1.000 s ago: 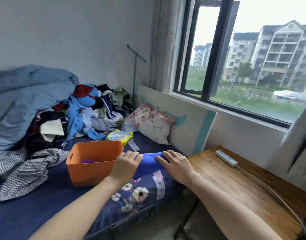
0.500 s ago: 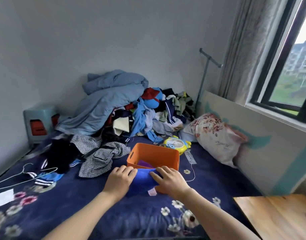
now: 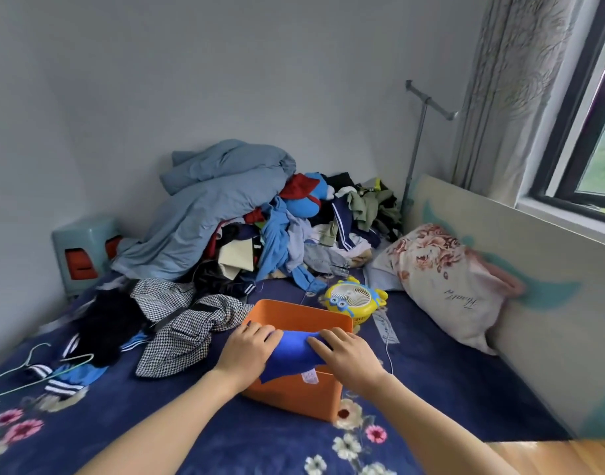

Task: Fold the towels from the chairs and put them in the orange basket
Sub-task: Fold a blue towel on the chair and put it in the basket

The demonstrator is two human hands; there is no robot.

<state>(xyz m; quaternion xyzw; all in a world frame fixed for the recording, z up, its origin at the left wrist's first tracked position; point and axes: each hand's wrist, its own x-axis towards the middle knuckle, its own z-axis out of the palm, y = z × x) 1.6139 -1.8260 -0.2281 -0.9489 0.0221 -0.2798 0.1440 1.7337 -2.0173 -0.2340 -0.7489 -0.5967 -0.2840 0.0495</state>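
A folded blue towel (image 3: 294, 353) lies over the near rim of the orange basket (image 3: 301, 394), its white label hanging down the front wall. My left hand (image 3: 247, 349) grips the towel's left end and my right hand (image 3: 345, 354) grips its right end. The basket stands on the dark blue flowered bed. Its inside is mostly hidden by the towel and my hands.
A checked garment (image 3: 187, 327) lies just left of the basket. A yellow toy fan (image 3: 354, 299) sits behind it, with a flowered pillow (image 3: 445, 286) to the right. A big pile of clothes and a blue quilt (image 3: 211, 214) fills the far bed. A wooden table corner (image 3: 568, 457) shows at lower right.
My hands have carried the blue towel from the bed's right side, leftward, to over the orange basket. My view swung left, away from the window and table.
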